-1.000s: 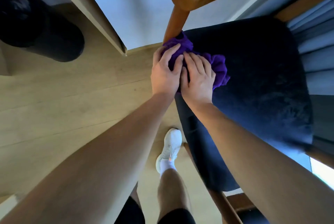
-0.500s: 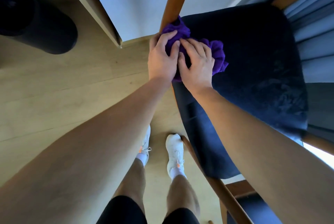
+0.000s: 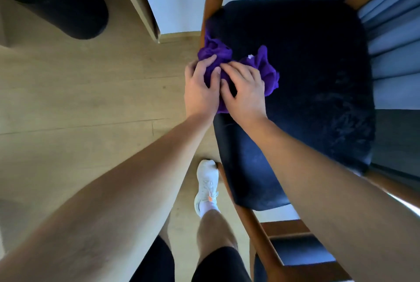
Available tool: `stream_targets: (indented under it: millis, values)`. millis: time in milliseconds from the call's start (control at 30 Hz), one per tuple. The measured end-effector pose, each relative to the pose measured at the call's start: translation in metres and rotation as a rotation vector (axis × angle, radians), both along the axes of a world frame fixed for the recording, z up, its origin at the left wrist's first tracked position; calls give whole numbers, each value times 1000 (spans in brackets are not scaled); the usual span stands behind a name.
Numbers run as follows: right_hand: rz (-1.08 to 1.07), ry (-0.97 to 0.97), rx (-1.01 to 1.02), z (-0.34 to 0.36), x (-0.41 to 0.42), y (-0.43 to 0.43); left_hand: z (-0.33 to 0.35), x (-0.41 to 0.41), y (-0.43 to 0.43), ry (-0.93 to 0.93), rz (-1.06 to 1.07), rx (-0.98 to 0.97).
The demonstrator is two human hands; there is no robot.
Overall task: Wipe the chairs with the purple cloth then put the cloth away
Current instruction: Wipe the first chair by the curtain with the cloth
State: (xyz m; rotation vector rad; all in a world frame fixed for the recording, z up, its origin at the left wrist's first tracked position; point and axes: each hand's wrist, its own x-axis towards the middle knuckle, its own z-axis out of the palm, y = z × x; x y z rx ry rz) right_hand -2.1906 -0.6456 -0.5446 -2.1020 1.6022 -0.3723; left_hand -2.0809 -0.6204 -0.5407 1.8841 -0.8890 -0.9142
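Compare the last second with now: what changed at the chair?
The left hand and right hand drew the purple cloth back along the dark seat, from its far-left corner toward the person, curling into it and bunching it. Nothing was let go; the cloth stays on the seat.

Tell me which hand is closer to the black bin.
Left. The left hand holds the cloth at the seat's edge, on the bin's side; the right hand holds it further over the seat, away from the bin.
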Motion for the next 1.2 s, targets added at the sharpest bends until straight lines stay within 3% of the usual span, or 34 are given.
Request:
stream_targets:
  millis: [500, 833, 1000, 1200]
  values:
    - [121, 49, 135, 20, -62, 96, 13, -62, 112, 37, 74, 160]
    - [213, 172, 325, 42, -95, 151, 26, -95, 183, 112, 53, 337]
    - [201, 136, 436, 50, -97, 153, 36, -94, 186, 168, 21, 376]
    - [31, -77, 212, 59, -70, 128, 50, -73, 148, 212, 179, 229]
